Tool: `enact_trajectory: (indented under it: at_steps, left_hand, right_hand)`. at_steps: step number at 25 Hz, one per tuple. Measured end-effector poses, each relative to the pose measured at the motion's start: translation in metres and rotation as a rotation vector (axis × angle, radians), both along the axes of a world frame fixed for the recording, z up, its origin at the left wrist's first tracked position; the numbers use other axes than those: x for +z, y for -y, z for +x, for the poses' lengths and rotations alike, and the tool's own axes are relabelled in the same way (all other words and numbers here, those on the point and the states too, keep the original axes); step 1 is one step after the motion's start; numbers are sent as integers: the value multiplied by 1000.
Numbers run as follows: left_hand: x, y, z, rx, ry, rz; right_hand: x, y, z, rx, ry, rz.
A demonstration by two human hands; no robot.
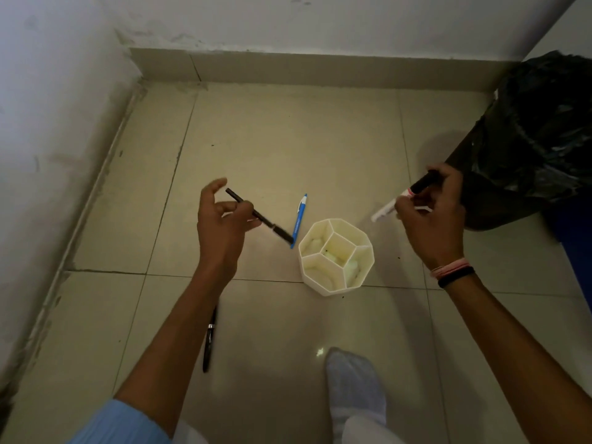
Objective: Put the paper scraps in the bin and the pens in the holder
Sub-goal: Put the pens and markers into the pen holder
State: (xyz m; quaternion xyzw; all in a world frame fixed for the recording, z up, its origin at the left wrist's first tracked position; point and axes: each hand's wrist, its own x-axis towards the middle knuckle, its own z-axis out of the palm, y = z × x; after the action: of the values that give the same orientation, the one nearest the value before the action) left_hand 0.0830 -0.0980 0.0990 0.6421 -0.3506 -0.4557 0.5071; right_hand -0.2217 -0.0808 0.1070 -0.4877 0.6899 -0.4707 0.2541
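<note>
A white holder (336,256) with several compartments stands on the tiled floor in the middle. My left hand (221,229) grips a thin black pen (275,227) whose tip points down-right toward the holder. My right hand (431,216) is closed on a white marker with a black cap (389,208), right of the holder and close to the bin. A blue pen (299,221) lies on the floor just left of the holder. Another black pen (209,339) lies on the floor, partly hidden under my left forearm. No paper scraps show on the floor.
A bin lined with a black bag (538,139) stands at the right by the wall. Walls close off the left and far sides. My covered foot (354,389) is on the floor below the holder.
</note>
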Motion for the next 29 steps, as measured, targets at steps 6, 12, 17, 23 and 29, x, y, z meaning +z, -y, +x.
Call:
enact_trajectory:
  at_steps: [6,12,17,23,29]
  left_hand:
    - [4,-10,-29,-33,-136,61]
    - [-8,-13,-30,-14,-310,172]
    - [-8,-18,-41,26,-619,244]
    - [-5,-19,-23,-339,60,349]
    - [-46,-33,56,-766,1290,811]
  right_hand:
    - [-16,-22,39,274,-145,56]
    - [-38,-37,38,276,-294,49]
    - [-3,-27,47,505,-213,33]
    - [18,3,36,338,-24,-77]
    - [9,19,37,372,-346,-8]
